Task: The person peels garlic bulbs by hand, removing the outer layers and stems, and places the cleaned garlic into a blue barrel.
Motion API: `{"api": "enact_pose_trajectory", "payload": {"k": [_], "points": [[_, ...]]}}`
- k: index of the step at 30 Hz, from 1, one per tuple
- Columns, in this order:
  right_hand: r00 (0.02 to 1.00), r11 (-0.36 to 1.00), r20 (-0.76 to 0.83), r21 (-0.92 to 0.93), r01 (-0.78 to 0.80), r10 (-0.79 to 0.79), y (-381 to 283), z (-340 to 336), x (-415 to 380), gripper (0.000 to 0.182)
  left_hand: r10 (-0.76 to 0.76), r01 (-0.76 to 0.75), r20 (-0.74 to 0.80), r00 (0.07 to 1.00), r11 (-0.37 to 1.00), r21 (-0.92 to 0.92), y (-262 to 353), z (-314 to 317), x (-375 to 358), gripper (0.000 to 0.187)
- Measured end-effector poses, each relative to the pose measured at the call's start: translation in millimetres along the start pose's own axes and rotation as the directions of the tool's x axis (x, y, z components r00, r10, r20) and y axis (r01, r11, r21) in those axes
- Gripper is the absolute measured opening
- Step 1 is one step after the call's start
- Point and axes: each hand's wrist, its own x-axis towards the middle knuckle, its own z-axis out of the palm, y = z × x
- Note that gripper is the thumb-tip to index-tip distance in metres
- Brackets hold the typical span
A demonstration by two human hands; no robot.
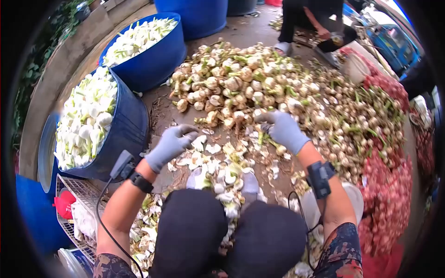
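My left hand [170, 144], in a grey glove, hovers over peel scraps [218, 169] on the ground, fingers spread and holding nothing. My right hand [282, 129], also gloved, reaches into the near edge of a big heap of unpeeled garlic bulbs [259, 88]; its fingers curl around something dark and small with a green stalk beside it, but I cannot make out what it is. Both wrists wear black bands with cables. My knees in dark trousers fill the bottom of the view.
Two blue tubs [125, 134] [160, 60] of peeled white garlic stand at left. Red mesh sacks [389, 199] lie at right. Another person [315, 23] squats beyond the heap. A wire basket [79, 204] sits at lower left, with more blue barrels behind.
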Motion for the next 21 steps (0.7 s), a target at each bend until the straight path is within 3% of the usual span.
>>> {"api": "enact_pose_trajectory", "payload": {"k": [1, 2, 3, 5, 6, 7, 8, 9, 11, 12, 13, 14, 15, 17, 18, 19, 21], "points": [[0.996, 0.994, -0.022, -0.074, 0.085, -0.087, -2.6, 7.8, 3.6, 0.025, -0.008, 0.008, 0.007, 1.0, 1.0, -0.002, -3.5, 13.0, -0.4, 0.03], [0.994, 0.978, -0.019, -0.182, 0.101, -0.106, -5.1, 17.5, 3.2, 0.036, -0.003, 0.003, -0.011, 1.0, 1.0, 0.023, -10.4, 26.1, -1.6, 0.031], [0.989, 0.989, 0.078, -0.059, 0.133, -0.128, 23.8, 103.2, 47.9, 0.046, -0.179, 0.175, 0.07, 0.981, 0.983, 0.052, -58.2, 12.3, 35.5, 0.031], [0.98, 0.921, 0.166, -0.355, 0.161, -0.107, 44.2, 128.1, 103.2, 0.057, -0.111, 0.098, 0.076, 0.991, 0.982, 0.164, -61.2, 24.9, 84.7, 0.032], [0.958, 0.9, 0.048, -0.332, 0.283, -0.283, 68.6, 150.9, 127.2, 0.067, -0.071, 0.064, 0.06, 0.996, 0.992, 0.11, -69.1, 32.2, 106.6, 0.033], [0.944, 0.856, -0.031, -0.431, 0.285, -0.329, 72.4, 174.4, 127.2, 0.048, -0.06, 0.057, 0.06, 0.996, 0.997, 0.058, -86.2, 40.6, 111.8, 0.034], [0.969, 0.862, 0.03, -0.452, 0.23, -0.243, 75.8, 188.8, 123.4, 0.048, -0.057, 0.058, 0.085, 0.995, 0.998, -0.001, -105.4, 49.4, 116.1, 0.035], [0.984, 0.853, 0.072, -0.491, 0.179, -0.165, 75.3, 190.8, 124.5, 0.048, -0.151, 0.152, 0.107, 0.983, 0.988, 0.002, -93.8, 52.4, 118.6, 0.033], [0.987, 0.891, 0.069, -0.424, 0.163, -0.148, 79.1, 181.3, 128.4, 0.041, -0.112, 0.112, 0.021, 0.993, 0.994, 0.011, -101.5, 63.9, 119.7, 0.03], [0.997, 0.992, -0.062, -0.12, 0.044, -0.052, 80.1, 180.6, 126.0, 0.035, -0.177, 0.179, 0.044, 0.983, 0.982, -0.062, -102.5, 66.3, 120.4, 0.041], [0.985, 0.976, -0.148, 0.21, -0.054, 0.086, 73.7, 175.4, 120.3, 0.031, -0.183, 0.185, 0.045, 0.982, 0.98, -0.066, -100.8, 73.8, 118.6, 0.041], [0.947, 0.769, -0.146, 0.624, -0.137, 0.287, 62.0, 176.6, 111.8, 0.032, -0.053, 0.056, -0.061, 0.997, 0.997, 0.047, -96.4, 84.9, 116.5, 0.051], [0.946, 0.765, -0.138, 0.627, -0.144, 0.292, 42.6, 164.3, 103.8, 0.032, 0.088, -0.061, -0.146, 0.985, 0.982, 0.176, -93.4, 96.1, 115.6, 0.061], [0.919, 0.232, 0.255, 0.915, -0.33, 0.302, 14.2, 146.1, 86.4, 0.04, 0.357, -0.318, -0.158, 0.921, 0.92, 0.227, -95.6, 113.7, 121.8, 0.078], [0.967, 0.498, 0.183, 0.83, -0.25, 0.179, 17.1, 149.9, 75.8, 0.042, 0.279, -0.247, -0.189, 0.941, 0.953, 0.177, -94.9, 119.6, 119.4, 0.077], [0.965, 0.48, 0.179, 0.841, -0.251, 0.191, 20.4, 149.1, 66.1, 0.042, 0.278, -0.246, -0.168, 0.946, 0.951, 0.19, -95.4, 117.1, 117.2, 0.077], [0.999, 0.704, 0.026, 0.709, -0.051, 0.046, 26.8, 134.2, 47.6, 0.041, 0.108, -0.109, -0.014, 0.994, 0.991, -0.081, -93.0, 114.7, 118.3, 0.078]]}}
